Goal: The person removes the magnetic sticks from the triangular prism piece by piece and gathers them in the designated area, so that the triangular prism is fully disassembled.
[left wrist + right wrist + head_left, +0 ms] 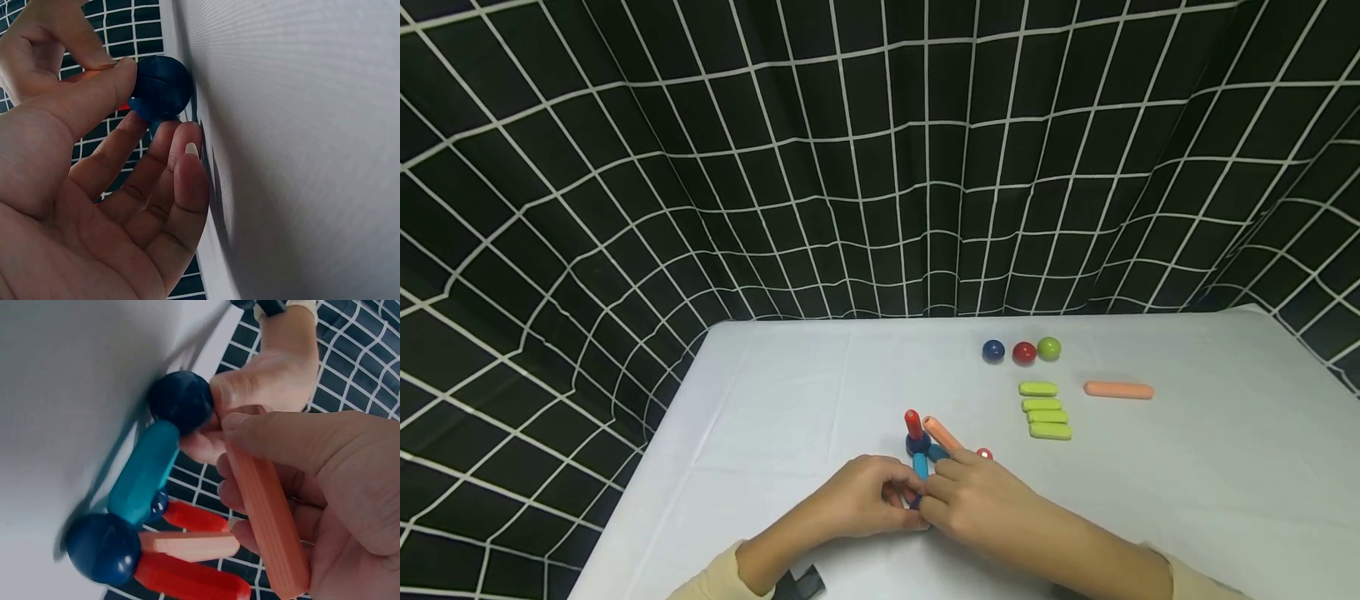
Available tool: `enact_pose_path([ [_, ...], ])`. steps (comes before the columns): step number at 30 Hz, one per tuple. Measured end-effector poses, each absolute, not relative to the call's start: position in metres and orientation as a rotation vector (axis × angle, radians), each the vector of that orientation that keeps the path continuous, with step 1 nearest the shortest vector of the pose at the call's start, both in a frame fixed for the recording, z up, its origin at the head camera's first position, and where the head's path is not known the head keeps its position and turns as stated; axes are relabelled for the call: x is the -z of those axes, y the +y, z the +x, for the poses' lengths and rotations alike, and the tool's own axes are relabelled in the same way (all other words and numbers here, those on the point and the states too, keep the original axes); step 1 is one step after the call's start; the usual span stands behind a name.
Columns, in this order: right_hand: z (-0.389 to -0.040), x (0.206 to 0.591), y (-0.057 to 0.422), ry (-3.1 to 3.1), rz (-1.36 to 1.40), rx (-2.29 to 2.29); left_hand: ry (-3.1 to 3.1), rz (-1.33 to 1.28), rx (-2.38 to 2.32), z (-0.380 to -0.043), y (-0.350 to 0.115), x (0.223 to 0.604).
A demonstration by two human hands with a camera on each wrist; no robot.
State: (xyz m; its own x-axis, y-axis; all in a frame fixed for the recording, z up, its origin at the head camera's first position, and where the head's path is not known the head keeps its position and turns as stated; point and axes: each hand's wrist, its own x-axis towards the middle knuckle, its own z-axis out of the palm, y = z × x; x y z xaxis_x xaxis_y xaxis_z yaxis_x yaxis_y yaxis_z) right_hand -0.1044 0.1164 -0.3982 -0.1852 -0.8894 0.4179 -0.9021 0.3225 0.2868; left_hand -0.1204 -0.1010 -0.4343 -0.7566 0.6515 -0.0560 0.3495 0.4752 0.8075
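Note:
My left hand [880, 500] pinches a dark blue ball [164, 87] between thumb and fingers, close over the table. A peach rod [265, 512] is gripped by my right hand [973, 504], its upper end right at that ball. From the ball a teal rod [144, 472] runs to a second blue ball [103, 547]. That one also bears a red rod [194, 578] and another peach rod [190, 545]. Behind them show a further blue ball [158, 506] and a second red rod [197, 515]. In the head view, my hands cover much of this structure.
Several lime-green rods [1047, 416] lie in a stack-like row right of the hands. Beyond them sit a blue ball [993, 351], a red ball [1024, 353] and a green ball [1049, 348]. A loose peach rod [1118, 390] lies farther right. A black gridded curtain [925, 208] stands behind the white table [775, 375].

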Motion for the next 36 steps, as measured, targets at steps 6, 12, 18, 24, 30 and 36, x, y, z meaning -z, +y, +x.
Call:
enact_pose_path([
  [6,-0.102,0.39,0.128,-2.116,1.553,-0.089,2.353,0.799,-1.205,-0.12,-0.1,0.432],
  [12,-0.099,0.384,0.143,-2.157,1.539,-0.253,2.337,0.802,-1.216,-0.118,-0.102,0.433],
  [18,-0.096,0.381,0.163,-2.326,1.437,-0.336,2.362,0.837,-1.206,-0.118,-0.102,0.434],
  [24,-0.099,0.382,0.188,-2.448,1.274,-0.408,2.386,0.825,-1.189,-0.118,-0.102,0.434],
  [30,-0.105,0.379,0.211,-2.446,1.132,-0.408,2.396,0.811,-1.18,-0.119,-0.101,0.433],
  [36,-0.113,0.376,0.228,-2.491,0.997,-0.405,2.405,0.826,-1.168,-0.119,-0.101,0.434],
])
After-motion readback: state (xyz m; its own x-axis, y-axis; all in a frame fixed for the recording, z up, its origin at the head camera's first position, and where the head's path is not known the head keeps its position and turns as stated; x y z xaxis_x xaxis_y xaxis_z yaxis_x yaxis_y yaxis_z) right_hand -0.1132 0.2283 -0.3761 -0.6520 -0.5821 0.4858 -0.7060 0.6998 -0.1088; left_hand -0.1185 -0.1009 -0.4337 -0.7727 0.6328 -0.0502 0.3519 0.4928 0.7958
